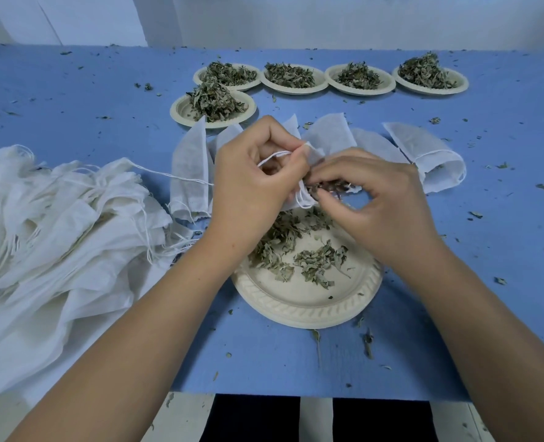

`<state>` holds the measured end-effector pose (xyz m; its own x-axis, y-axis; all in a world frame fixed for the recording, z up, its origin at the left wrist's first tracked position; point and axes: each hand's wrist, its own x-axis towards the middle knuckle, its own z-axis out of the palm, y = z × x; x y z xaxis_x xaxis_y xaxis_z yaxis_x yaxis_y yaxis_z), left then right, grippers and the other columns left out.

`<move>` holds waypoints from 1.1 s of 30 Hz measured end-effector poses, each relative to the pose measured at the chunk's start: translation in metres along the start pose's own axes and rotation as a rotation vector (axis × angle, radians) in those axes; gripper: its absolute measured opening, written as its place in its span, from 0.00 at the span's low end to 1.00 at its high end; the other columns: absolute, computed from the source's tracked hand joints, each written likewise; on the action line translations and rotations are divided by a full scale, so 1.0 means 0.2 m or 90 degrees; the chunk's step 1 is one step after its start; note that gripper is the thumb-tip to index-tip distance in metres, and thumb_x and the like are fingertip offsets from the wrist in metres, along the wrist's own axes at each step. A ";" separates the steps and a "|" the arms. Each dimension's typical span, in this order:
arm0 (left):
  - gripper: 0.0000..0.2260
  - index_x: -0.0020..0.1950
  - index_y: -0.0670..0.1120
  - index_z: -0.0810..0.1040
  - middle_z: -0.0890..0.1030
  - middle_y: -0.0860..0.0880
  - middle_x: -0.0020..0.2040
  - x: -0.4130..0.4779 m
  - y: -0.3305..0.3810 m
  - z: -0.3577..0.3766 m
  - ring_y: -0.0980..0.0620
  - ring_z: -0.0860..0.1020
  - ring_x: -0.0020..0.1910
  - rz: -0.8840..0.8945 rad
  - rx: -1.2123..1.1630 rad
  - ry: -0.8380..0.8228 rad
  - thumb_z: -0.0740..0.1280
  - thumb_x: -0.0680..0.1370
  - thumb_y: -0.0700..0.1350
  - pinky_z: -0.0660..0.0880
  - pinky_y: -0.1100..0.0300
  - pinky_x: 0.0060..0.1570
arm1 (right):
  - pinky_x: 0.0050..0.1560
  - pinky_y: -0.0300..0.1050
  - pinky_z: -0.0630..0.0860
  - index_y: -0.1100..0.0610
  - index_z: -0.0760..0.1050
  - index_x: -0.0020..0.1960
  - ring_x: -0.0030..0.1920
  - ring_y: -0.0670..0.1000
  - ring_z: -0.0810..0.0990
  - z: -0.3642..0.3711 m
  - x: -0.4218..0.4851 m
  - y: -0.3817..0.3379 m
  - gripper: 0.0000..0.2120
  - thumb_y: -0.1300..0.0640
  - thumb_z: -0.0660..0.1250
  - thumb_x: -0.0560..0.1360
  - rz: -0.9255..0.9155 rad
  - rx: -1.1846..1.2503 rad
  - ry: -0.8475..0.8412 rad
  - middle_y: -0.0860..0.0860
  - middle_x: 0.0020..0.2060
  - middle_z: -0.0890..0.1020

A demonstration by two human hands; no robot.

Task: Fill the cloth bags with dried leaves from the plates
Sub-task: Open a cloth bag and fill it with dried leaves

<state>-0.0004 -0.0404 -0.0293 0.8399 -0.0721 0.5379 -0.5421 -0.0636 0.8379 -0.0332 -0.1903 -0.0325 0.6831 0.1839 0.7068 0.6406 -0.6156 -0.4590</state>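
Left hand (pixel 258 177): fingers curled, pinching the mouth of one cloth bag (pixel 300 199) together with its white drawstring (pixel 274 156).
Right hand (pixel 379 199): fingertips drawn together, pinching a tuft of dried leaves (pixel 325 186) at the bag's mouth.
Task item location: the held bag is above the far rim of the near plate (pixel 296 311), which carries a thin scatter of leaves.
Left obstruction: a heap of bags (pixel 57 224) with trailing strings lies just beside the left forearm.
Rear obstruction: flat bags (pixel 430 154) fan out directly behind both hands, overlapping one another.
Supply plates: a row of four plates (pixel 360 89) heaped with leaves stands along the far side; a fifth plate (pixel 181 111) sits in front of the row's left end, touching one flat bag.
Surface: blue bench (pixel 487 250), littered with leaf crumbs.
Room: pale wall behind the bench.
Edges: the near bench edge (pixel 296 392) runs below the forearms.
Open room: bare bench to the right of the near plate and at the far left.
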 end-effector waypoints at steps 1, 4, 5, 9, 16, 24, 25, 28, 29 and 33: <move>0.10 0.39 0.47 0.74 0.77 0.56 0.26 0.01 0.00 0.00 0.60 0.73 0.23 -0.006 0.000 0.016 0.69 0.77 0.36 0.71 0.66 0.26 | 0.54 0.45 0.77 0.59 0.83 0.49 0.51 0.49 0.80 -0.01 0.00 0.00 0.08 0.65 0.71 0.71 0.009 -0.002 -0.022 0.51 0.46 0.82; 0.09 0.39 0.44 0.73 0.76 0.56 0.24 0.02 -0.01 -0.01 0.60 0.72 0.22 -0.021 -0.019 0.054 0.68 0.77 0.34 0.70 0.67 0.25 | 0.61 0.43 0.71 0.56 0.79 0.58 0.60 0.51 0.74 -0.04 0.01 0.01 0.16 0.59 0.72 0.70 0.025 0.011 -0.113 0.46 0.53 0.79; 0.08 0.40 0.42 0.74 0.76 0.55 0.24 0.02 0.00 -0.01 0.60 0.72 0.21 -0.021 -0.023 0.054 0.68 0.77 0.34 0.70 0.67 0.25 | 0.61 0.42 0.70 0.57 0.77 0.60 0.60 0.51 0.73 -0.05 0.02 0.02 0.18 0.60 0.72 0.70 0.015 0.014 -0.129 0.47 0.55 0.79; 0.08 0.39 0.44 0.74 0.77 0.55 0.25 0.01 -0.01 -0.01 0.59 0.73 0.22 -0.023 -0.014 0.038 0.69 0.77 0.36 0.71 0.66 0.24 | 0.51 0.46 0.77 0.63 0.77 0.55 0.52 0.52 0.78 -0.03 0.02 0.03 0.14 0.68 0.73 0.71 0.007 0.090 -0.054 0.55 0.51 0.77; 0.09 0.39 0.46 0.74 0.77 0.55 0.26 -0.01 0.00 0.01 0.59 0.73 0.24 0.009 -0.005 -0.003 0.69 0.77 0.36 0.71 0.66 0.26 | 0.44 0.36 0.76 0.63 0.81 0.42 0.41 0.48 0.81 0.00 -0.01 0.00 0.05 0.71 0.73 0.69 -0.013 0.085 0.085 0.55 0.38 0.82; 0.10 0.39 0.47 0.75 0.77 0.51 0.27 -0.02 0.00 0.02 0.58 0.73 0.25 0.014 0.010 0.001 0.69 0.77 0.36 0.71 0.60 0.25 | 0.44 0.43 0.78 0.63 0.83 0.44 0.40 0.52 0.81 -0.01 0.01 0.03 0.05 0.70 0.72 0.70 -0.028 -0.005 -0.033 0.54 0.41 0.84; 0.09 0.39 0.47 0.74 0.77 0.53 0.27 -0.01 0.00 0.02 0.59 0.74 0.24 0.008 0.004 0.015 0.69 0.77 0.36 0.71 0.63 0.26 | 0.46 0.41 0.77 0.62 0.82 0.48 0.43 0.50 0.81 -0.02 0.02 0.03 0.07 0.68 0.73 0.70 -0.025 0.003 -0.035 0.54 0.45 0.83; 0.09 0.39 0.45 0.74 0.77 0.56 0.26 0.00 -0.01 0.01 0.59 0.73 0.23 -0.005 -0.008 0.049 0.68 0.77 0.36 0.71 0.66 0.25 | 0.47 0.39 0.75 0.62 0.81 0.49 0.45 0.45 0.78 -0.05 0.03 0.02 0.08 0.65 0.74 0.71 -0.017 0.004 0.030 0.55 0.47 0.80; 0.09 0.39 0.45 0.73 0.77 0.55 0.25 0.00 -0.01 0.01 0.59 0.73 0.22 -0.002 -0.007 0.055 0.68 0.77 0.35 0.71 0.66 0.25 | 0.47 0.39 0.75 0.62 0.81 0.47 0.45 0.45 0.78 -0.05 0.03 0.02 0.06 0.65 0.74 0.71 -0.022 0.002 0.058 0.55 0.46 0.80; 0.10 0.39 0.46 0.73 0.77 0.55 0.25 0.00 0.00 0.01 0.59 0.73 0.22 -0.002 -0.010 0.054 0.68 0.77 0.35 0.70 0.66 0.25 | 0.45 0.39 0.74 0.63 0.81 0.45 0.42 0.49 0.80 -0.05 0.02 0.02 0.02 0.64 0.72 0.73 -0.052 -0.005 0.083 0.54 0.40 0.82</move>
<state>-0.0004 -0.0425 -0.0300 0.8409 0.0125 0.5411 -0.5400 -0.0478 0.8403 -0.0317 -0.1992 -0.0260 0.5772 0.1321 0.8058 0.6886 -0.6092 -0.3934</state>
